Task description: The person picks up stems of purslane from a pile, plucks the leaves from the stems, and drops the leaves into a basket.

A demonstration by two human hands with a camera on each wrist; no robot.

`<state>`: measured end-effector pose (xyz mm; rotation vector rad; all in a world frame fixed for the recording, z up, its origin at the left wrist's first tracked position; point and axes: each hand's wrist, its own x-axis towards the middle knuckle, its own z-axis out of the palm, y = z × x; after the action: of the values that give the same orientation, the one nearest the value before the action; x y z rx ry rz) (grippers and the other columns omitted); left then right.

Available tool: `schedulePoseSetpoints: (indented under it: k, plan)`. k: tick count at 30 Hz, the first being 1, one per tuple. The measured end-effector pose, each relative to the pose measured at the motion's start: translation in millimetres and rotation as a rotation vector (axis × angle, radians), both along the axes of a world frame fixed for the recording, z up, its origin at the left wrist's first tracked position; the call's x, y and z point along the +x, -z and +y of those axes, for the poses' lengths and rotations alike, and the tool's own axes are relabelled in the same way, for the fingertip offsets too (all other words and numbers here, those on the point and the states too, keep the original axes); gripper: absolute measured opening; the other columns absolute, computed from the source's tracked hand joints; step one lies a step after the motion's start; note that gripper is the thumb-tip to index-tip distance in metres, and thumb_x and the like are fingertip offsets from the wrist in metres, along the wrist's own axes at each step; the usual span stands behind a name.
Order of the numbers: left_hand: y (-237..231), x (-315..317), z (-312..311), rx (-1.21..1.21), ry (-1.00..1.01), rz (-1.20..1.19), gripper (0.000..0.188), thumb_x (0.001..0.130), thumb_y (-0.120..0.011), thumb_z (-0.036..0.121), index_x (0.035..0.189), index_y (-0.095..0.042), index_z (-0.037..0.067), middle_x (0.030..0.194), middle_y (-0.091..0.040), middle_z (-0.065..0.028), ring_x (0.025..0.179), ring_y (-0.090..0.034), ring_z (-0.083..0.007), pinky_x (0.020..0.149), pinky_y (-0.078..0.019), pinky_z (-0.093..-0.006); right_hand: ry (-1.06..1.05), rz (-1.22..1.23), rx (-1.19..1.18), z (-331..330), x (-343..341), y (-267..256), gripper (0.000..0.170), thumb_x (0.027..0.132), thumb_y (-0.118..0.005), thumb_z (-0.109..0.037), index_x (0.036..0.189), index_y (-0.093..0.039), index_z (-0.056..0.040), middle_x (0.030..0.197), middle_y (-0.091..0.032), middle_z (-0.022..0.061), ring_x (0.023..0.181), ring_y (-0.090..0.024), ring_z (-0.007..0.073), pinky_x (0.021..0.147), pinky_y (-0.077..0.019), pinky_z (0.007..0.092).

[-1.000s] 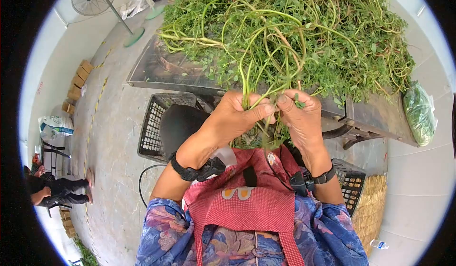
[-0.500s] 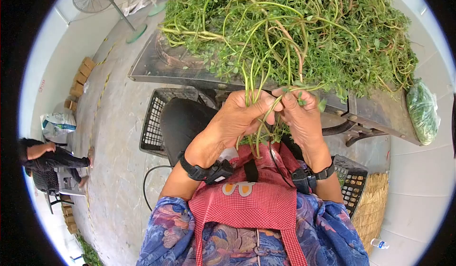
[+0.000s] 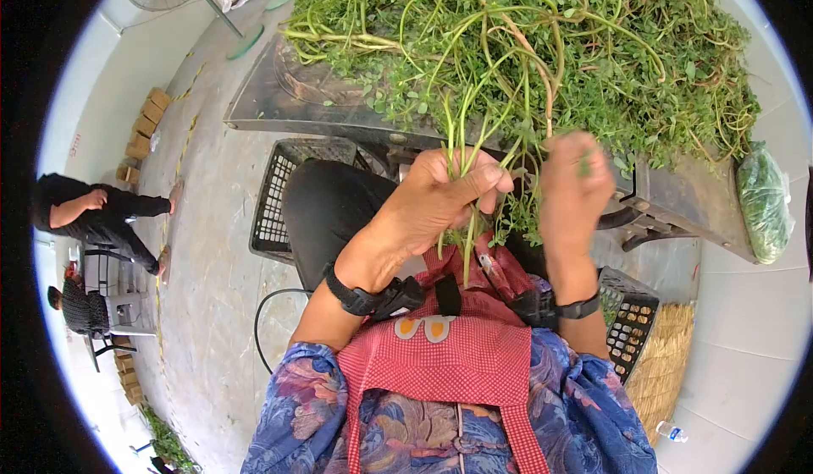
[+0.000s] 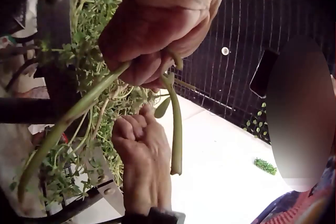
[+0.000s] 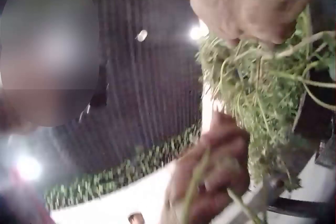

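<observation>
Left hand (image 3: 436, 201), grip clamped on green stems (image 3: 468, 252)! Right hand (image 3: 578, 190) blurred alongside, its grip I cannot tell; greens (image 3: 610, 85) heaped on the table (image 3: 309, 112) beyond.

The head view looks forward and down from the near side of the heap of greens (image 3: 542, 68), wide and fairly far off. The left wrist view faces upward past the heap from close behind the left hand (image 3: 436, 195); the right wrist view does likewise beside the right hand (image 3: 578, 182). All three views share both hands and the heap.
</observation>
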<state>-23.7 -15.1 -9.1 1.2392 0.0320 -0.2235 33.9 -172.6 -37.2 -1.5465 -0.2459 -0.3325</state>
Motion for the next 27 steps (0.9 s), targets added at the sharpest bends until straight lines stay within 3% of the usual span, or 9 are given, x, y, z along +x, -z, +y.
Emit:
schedulePoseSetpoints:
  k: [2, 3, 7, 12, 14, 16, 18, 22, 27]
  plan:
    - [1, 1, 3, -0.001, -0.016, -0.01, 0.023, 0.086, -0.061, 0.027, 0.084, -0.063, 0.004, 0.064, -0.055, -0.0012, 0.052, -0.045, -0.0031, 0.038, -0.0246, -0.015, -0.24, 0.207, 0.612, -20, 18, -9, 0.019, 0.089, -0.057, -0.018, 0.079, -0.057, -0.0025, 0.06, -0.049, -0.003, 0.045, -0.036, 0.0077, 0.041, -0.0269, 0.0204]
    - [2, 2, 4, -0.002, -0.033, -0.026, 0.022, 0.087, -0.06, 0.026, 0.083, -0.063, 0.004, 0.063, -0.054, -0.0006, 0.051, -0.043, -0.003, 0.038, -0.0238, -0.0156, -0.375, 0.21, 0.708, -24, 19, -13, 0.019, 0.09, -0.055, -0.018, 0.08, -0.057, -0.0015, 0.06, -0.049, -0.0006, 0.044, -0.035, 0.0063, 0.04, -0.0247, 0.0182]
    - [-3, 6, 3, -0.067, -0.122, -0.001, 0.02, 0.089, -0.056, 0.024, 0.086, -0.062, 0.005, 0.063, -0.053, 0.0006, 0.046, -0.036, -0.003, 0.038, -0.0232, -0.0167, -0.644, 0.355, 0.538, -24, -4, -17, 0.017, 0.088, -0.052, -0.015, 0.088, -0.058, 0.0013, 0.076, -0.058, 0.0087, 0.047, -0.046, 0.0082, 0.041, -0.0302, 0.0168]
    - [-2, 6, 4, -0.111, -0.119, 0.0, 0.021, 0.089, -0.056, 0.025, 0.088, -0.061, 0.005, 0.064, -0.054, 0.0009, 0.044, -0.035, -0.0027, 0.038, -0.0224, -0.0162, -0.797, 0.493, 0.457, -25, -10, -1, 0.024, 0.085, -0.055, -0.011, 0.106, -0.058, 0.0019, 0.08, -0.059, 0.0086, 0.053, -0.053, 0.0091, 0.043, -0.0359, 0.0172]
    - [-1, 6, 3, -0.112, -0.113, 0.007, 0.021, 0.089, -0.056, 0.025, 0.088, -0.061, 0.005, 0.064, -0.055, 0.0007, 0.044, -0.035, -0.0026, 0.038, -0.0223, -0.0162, -0.874, 0.507, 0.122, -24, -13, 4, 0.023, 0.084, -0.057, -0.007, 0.106, -0.059, -0.0013, 0.082, -0.059, 0.0061, 0.056, -0.052, 0.0067, 0.045, -0.0381, 0.0175]
    - [1, 7, 0, -0.11, -0.121, -0.04, 0.021, 0.09, -0.055, 0.025, 0.088, -0.061, 0.005, 0.065, -0.057, -0.0004, 0.044, -0.036, -0.0027, 0.038, -0.0237, -0.0164, -0.859, 0.493, 0.017, -21, -16, 5, 0.024, 0.081, -0.063, -0.007, 0.104, -0.059, -0.0021, 0.079, -0.059, 0.0023, 0.058, -0.051, 0.0064, 0.051, -0.0415, 0.0193]
    - [0, 7, -2, -0.098, -0.124, -0.041, 0.021, 0.09, -0.055, 0.026, 0.088, -0.061, 0.005, 0.065, -0.058, -0.0009, 0.044, -0.036, -0.0028, 0.038, -0.0244, -0.0165, -0.81, 0.273, -0.149, -15, -19, 1, 0.025, 0.078, -0.069, -0.008, 0.1, -0.059, -0.0001, 0.075, -0.058, -0.001, 0.062, -0.053, 0.008, 0.057, -0.0435, 0.0218]
    - [-4, 6, -6, -0.067, -0.151, -0.046, 0.022, 0.09, -0.055, 0.027, 0.088, -0.061, 0.006, 0.064, -0.057, -0.0012, 0.043, -0.035, -0.0034, 0.039, -0.0256, -0.0166, -0.698, -0.008, -0.318, -14, -14, 5, 0.018, 0.075, -0.071, -0.009, 0.085, -0.06, -0.0002, 0.072, -0.061, 0.0032, 0.065, -0.054, 0.0087, 0.061, -0.0445, 0.0241]
    - [-9, 0, 0, -0.011, -0.098, 0.025, 0.027, 0.091, -0.053, 0.029, 0.086, -0.06, 0.003, 0.05, -0.045, 0.0015, 0.041, -0.034, -0.0047, 0.039, -0.0264, -0.0179, -0.341, 0.257, -0.013, -16, -15, -1, 0.01, 0.085, -0.057, -0.01, 0.081, -0.056, -0.0013, 0.073, -0.06, 0.0054, 0.056, -0.053, 0.0116, 0.05, -0.0389, 0.02]
